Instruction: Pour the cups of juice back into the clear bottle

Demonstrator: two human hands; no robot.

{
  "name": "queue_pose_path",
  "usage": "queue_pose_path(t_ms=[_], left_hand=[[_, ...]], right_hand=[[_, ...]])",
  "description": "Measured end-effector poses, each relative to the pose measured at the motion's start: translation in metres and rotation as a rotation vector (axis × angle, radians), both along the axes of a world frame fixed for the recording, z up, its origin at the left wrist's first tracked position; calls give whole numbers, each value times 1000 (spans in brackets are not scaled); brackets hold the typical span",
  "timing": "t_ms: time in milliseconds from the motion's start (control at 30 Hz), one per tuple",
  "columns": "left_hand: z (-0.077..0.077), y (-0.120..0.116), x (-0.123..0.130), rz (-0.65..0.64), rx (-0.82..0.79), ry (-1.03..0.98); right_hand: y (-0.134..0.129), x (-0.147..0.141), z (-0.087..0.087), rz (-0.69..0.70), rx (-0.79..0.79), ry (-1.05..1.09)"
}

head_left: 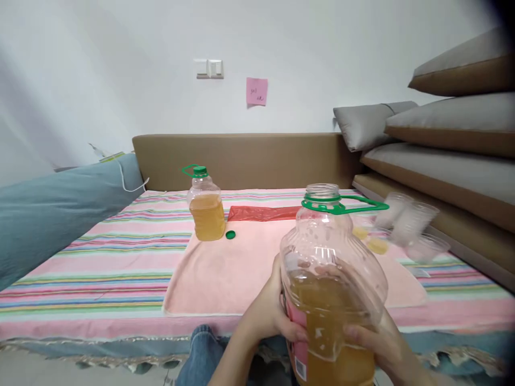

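Note:
A large clear plastic jug (330, 241) with amber liquid in its lower part is close in front of me, nearly upright. Its mouth is uncapped, and a green carrying ring circles the neck. My left hand (277, 316) grips the jug's left side, over a pink label. On the right side my right hand (374, 343) presses against it, partly seen through the plastic. Farther back to the left stands a second jug (207, 214) of similar liquid, with a green cap on. A loose green cap (230, 235) lies beside that jug.
Clear plastic cups (414, 222), some holding a little yellow liquid, stand at the right, slightly blurred. A pink cloth (225, 273) covers part of the striped bedspread (120, 257). Behind it lies a red plastic strip (261, 214). Grey cushions (450, 161) are stacked at the right.

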State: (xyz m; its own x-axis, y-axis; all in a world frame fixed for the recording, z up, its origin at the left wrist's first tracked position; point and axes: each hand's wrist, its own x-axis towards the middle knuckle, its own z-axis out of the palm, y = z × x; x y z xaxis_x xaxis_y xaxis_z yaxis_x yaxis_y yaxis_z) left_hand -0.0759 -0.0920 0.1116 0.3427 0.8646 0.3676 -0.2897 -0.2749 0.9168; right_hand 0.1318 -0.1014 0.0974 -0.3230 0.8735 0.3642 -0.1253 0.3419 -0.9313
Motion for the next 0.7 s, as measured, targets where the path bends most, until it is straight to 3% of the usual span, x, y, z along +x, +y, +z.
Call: queue_pose_path(t_ms=[133,300,533,700], left_hand=[[-11,-3,43,-151,22,-122],[-21,-11,85,-297,-84,-265],[-31,-13,107,-337,-243,-136],[-42,-13,117,-398,-318,-201]], right_hand=[[-13,43,-10,-175,18,-76],[-24,92,-14,-270,-21,-181],[-40,142,-22,-343,-157,-345],[-48,152,-18,-309,-268,-374]])
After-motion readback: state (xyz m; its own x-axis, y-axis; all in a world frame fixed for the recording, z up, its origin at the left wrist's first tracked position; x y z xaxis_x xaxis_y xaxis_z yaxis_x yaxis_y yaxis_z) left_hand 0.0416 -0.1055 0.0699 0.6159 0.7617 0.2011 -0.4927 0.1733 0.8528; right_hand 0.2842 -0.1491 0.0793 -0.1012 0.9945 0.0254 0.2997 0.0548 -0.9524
